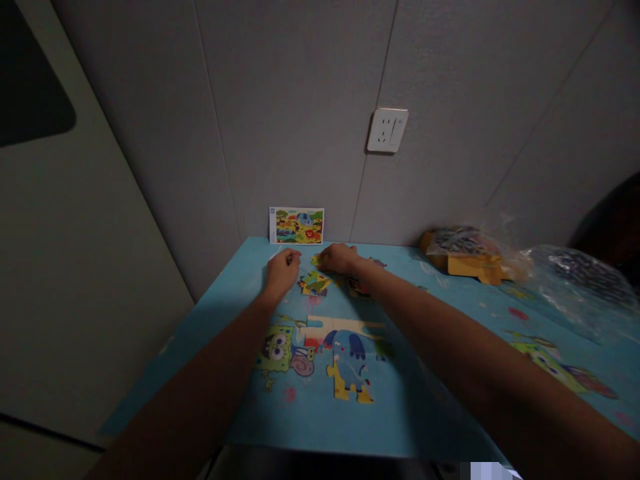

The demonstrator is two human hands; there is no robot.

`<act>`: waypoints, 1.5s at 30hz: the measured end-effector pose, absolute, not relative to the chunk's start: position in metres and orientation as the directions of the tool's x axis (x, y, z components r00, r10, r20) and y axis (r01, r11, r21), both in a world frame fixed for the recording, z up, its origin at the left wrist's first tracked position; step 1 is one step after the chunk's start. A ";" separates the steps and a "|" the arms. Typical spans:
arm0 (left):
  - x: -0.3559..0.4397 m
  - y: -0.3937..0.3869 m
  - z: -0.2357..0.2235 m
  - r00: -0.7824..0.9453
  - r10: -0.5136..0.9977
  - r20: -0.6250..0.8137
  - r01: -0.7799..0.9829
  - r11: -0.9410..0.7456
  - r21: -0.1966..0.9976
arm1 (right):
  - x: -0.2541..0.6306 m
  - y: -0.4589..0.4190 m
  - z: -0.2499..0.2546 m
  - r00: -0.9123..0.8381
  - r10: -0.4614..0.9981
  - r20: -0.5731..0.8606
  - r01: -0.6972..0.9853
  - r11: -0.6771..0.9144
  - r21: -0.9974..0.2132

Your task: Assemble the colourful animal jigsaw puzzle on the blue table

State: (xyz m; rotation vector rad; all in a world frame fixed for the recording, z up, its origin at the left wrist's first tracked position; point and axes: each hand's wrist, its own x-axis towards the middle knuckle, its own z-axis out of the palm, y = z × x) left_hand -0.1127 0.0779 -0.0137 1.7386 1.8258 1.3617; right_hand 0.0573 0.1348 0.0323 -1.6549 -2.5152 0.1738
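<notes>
My left hand is closed at the far left of the table, its fingers curled; what they hold, if anything, is hidden. Beside it, my right hand reaches down with its fingers on a yellowish puzzle piece. Just in front of both hands lie loose puzzle pieces in green and yellow. More pieces lie partly under my right forearm. Nearer to me, a partly joined puzzle shows a blue elephant with a pale strip along its top.
A picture card of an animal scene leans on the wall behind the hands. On the right are an orange-yellow package and crumpled clear plastic. A blue cartoon-print cloth covers the table. A socket is on the wall.
</notes>
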 end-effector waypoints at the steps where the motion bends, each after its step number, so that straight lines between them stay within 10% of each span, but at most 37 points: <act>1: -0.113 0.079 -0.015 -0.249 0.888 0.388 0.619 -0.162 0.768 | 0.059 0.132 0.029 -0.385 0.921 0.061 0.905 0.390 -0.171; 14: -0.099 0.079 -0.009 -0.114 0.879 0.463 0.501 -0.352 0.791 | 0.074 0.120 0.052 -0.344 0.914 0.213 0.804 0.405 -0.436; 27: -0.103 0.081 -0.019 -0.006 0.917 0.399 0.709 -0.277 0.648 | 0.096 0.131 0.027 -0.266 0.953 0.145 0.848 0.302 -0.434; 38: -0.097 0.076 -0.004 -0.204 0.882 0.425 0.137 -0.404 0.904 | 0.088 0.113 0.074 -0.348 0.933 0.094 0.332 0.216 -0.918; 45: -0.106 0.078 -0.002 -0.300 0.823 0.482 0.118 -0.469 0.875 | 0.080 0.100 0.077 -0.498 0.867 -0.002 0.529 0.302 -0.793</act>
